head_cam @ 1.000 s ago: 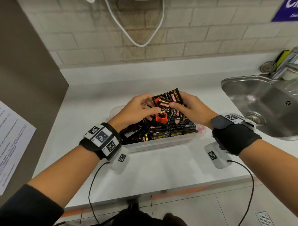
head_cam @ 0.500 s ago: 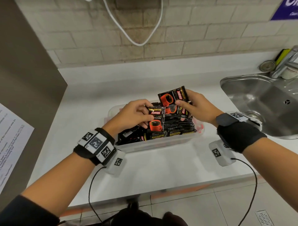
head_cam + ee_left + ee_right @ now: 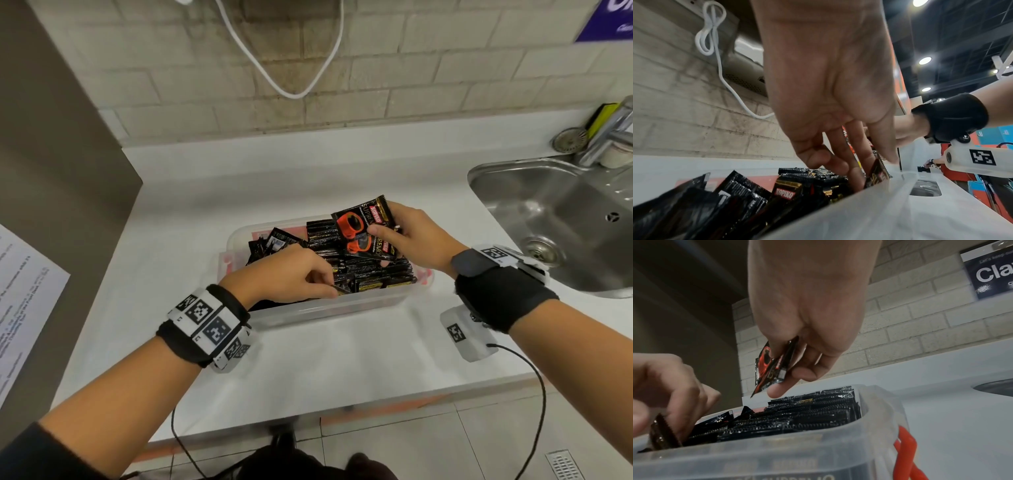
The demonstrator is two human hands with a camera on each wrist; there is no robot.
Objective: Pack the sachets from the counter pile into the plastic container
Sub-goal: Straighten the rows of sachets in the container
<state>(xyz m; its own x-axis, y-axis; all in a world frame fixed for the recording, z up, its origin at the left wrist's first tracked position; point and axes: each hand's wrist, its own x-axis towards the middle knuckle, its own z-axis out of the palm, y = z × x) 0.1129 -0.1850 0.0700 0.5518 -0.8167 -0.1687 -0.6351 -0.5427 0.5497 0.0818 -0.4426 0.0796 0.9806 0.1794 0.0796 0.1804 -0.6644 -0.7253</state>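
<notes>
A clear plastic container (image 3: pixel 342 308) stands on the white counter, packed with rows of black sachets (image 3: pixel 370 270). My left hand (image 3: pixel 301 274) reaches into its near side and pinches one black sachet (image 3: pixel 877 172), standing on edge against the near wall (image 3: pixel 879 211). In the right wrist view that sachet (image 3: pixel 661 434) sticks up under the left hand's fingers (image 3: pixel 680 395). My right hand (image 3: pixel 407 236) holds a few black-and-orange sachets (image 3: pixel 363 229) above the far right of the container; they also show between its thumb and fingers (image 3: pixel 772 368).
A steel sink (image 3: pixel 565 219) and faucet (image 3: pixel 613 133) lie to the right. A printed sheet (image 3: pixel 24 308) hangs on the grey panel at the left. A white cable (image 3: pixel 291 68) loops on the brick wall. The container's red latch (image 3: pixel 904 451) juts from its right end.
My left hand took one sachet from the bundle and lowered it to the container's near wall. My right hand stayed raised with the others.
</notes>
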